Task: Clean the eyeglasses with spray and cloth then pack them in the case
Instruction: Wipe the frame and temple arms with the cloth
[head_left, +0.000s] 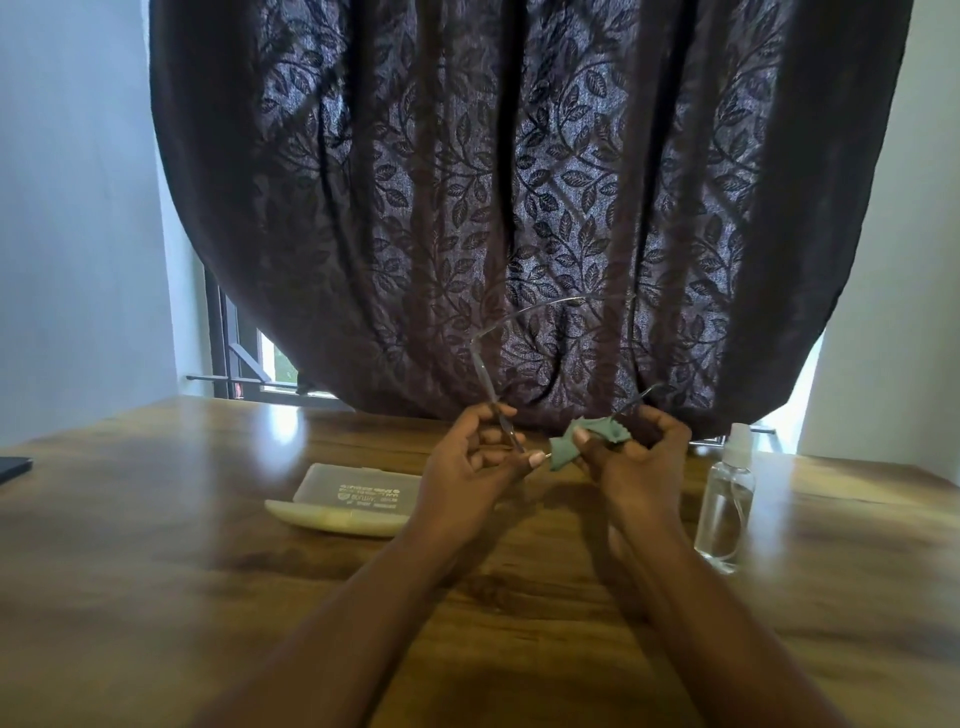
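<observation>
Thin rimless eyeglasses (535, 312) are held up above the table with their temples unfolded, lenses toward the curtain. My left hand (478, 462) pinches the left temple near its tip. My right hand (641, 462) grips the right temple together with a crumpled green cloth (571, 441) that sticks out between the two hands. A clear spray bottle (724, 504) with a white cap stands upright on the table just right of my right hand. The pale translucent glasses case (345, 501) lies on the table left of my left wrist, with printed text on top.
The wooden table (156, 571) stretches wide in front of me. A dark leaf-patterned curtain (519, 182) hangs behind the table's far edge. The corner of a dark flat object (13, 467) shows at the table's far left edge.
</observation>
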